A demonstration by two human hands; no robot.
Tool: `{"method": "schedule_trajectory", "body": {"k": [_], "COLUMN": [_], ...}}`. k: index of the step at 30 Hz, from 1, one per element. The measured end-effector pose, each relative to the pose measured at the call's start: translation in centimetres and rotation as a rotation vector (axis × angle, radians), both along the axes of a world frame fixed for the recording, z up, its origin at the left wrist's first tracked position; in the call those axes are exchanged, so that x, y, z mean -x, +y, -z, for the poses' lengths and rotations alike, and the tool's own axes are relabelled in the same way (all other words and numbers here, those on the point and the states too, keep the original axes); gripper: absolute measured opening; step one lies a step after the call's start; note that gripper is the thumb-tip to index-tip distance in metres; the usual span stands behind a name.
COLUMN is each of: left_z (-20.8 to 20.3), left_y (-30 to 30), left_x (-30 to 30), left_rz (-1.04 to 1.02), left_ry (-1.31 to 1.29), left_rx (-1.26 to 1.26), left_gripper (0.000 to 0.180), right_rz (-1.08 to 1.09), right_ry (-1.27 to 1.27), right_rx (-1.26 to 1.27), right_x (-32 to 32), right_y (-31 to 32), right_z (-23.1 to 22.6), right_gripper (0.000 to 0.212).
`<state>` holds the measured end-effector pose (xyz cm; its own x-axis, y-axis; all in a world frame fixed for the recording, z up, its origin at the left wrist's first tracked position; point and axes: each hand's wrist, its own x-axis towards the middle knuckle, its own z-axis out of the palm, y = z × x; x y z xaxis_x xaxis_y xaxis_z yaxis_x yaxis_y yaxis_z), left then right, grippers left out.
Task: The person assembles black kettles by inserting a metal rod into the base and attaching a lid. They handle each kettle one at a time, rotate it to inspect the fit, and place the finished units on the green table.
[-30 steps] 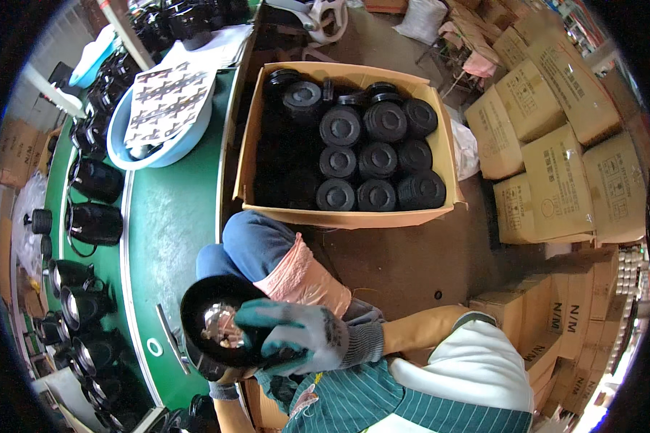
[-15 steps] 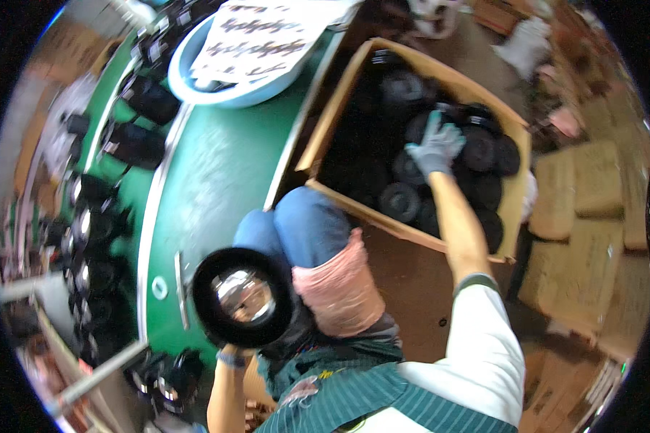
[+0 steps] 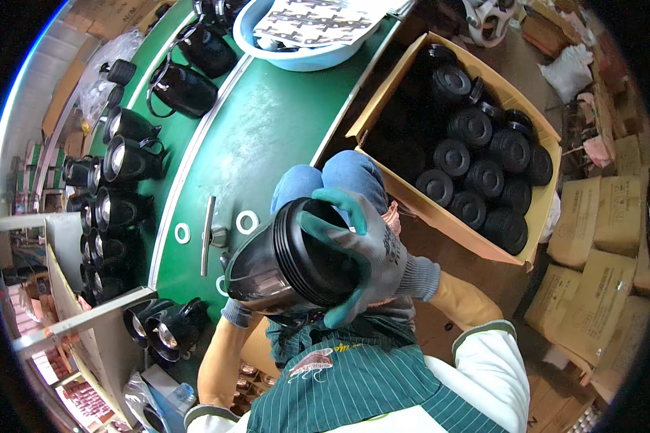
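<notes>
A glossy black jug (image 3: 256, 270) lies tilted over my lap. My left hand (image 3: 237, 313) supports it from below; only the grey glove cuff shows and its fingers are hidden behind the jug. At the jug's open end sits a black round screw-on part (image 3: 314, 252) with ribbed rings. My right hand (image 3: 368, 249), in a grey and green glove, has its fingers spread around this part and grips it. Beside me on the right, a cardboard box (image 3: 448, 227) holds several similar black round parts (image 3: 471, 128).
A green workbench (image 3: 267, 115) runs along my left, with white rings (image 3: 247, 221) and a metal bar (image 3: 208, 234) on it. Several black jugs (image 3: 126, 159) stand beyond. A light blue basin (image 3: 303, 58) sits at the far end. Stacked cartons (image 3: 570, 289) are at right.
My right hand has come back from the box to my lap with a black round part, now at the jug's open end. The jug has tilted, and my view has shifted.
</notes>
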<state>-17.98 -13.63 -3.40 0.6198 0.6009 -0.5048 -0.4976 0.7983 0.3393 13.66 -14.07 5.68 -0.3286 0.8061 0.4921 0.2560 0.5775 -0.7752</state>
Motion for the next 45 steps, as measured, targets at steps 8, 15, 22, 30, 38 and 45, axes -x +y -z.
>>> {"method": "schedule_trajectory", "body": {"k": [8, 15, 22, 30, 38, 45], "left_z": [-0.4, -0.8, -2.4, -6.5, -15.7, -10.8], "left_y": [-1.1, -1.4, -2.3, -0.2, 1.1, 1.3], "left_x": [2.7, 4.7, 5.4, 4.7, 2.4, 3.8], "left_rz": [0.157, 0.164, -0.063, -0.178, -0.073, -0.448], "left_ry": [-0.133, -0.166, 0.094, 0.829, 1.4, 1.474], "left_rx": [-0.004, -0.057, -0.408, -1.161, -2.146, -2.026], "left_gripper": [0.056, 0.055, 0.05, 0.043, 0.037, 0.023], "right_rz": [-0.101, 0.039, -0.04, -0.136, -0.057, -0.072], "right_ry": [-0.056, -0.058, 0.156, 0.571, 0.544, 0.542], "right_rx": [-0.208, -0.087, -0.056, 0.439, 0.281, 0.463], "right_x": [1.7, 2.3, 2.3, 3.1, 2.1, 2.2], "right_y": [-2.6, -3.7, -1.9, -3.0, -2.3, 0.6], "right_z": [-0.3, -1.7, -1.4, 2.2, 4.4, 1.9], "right_gripper": [0.074, 0.115, 0.135, 0.096, 0.075, 0.069]}}
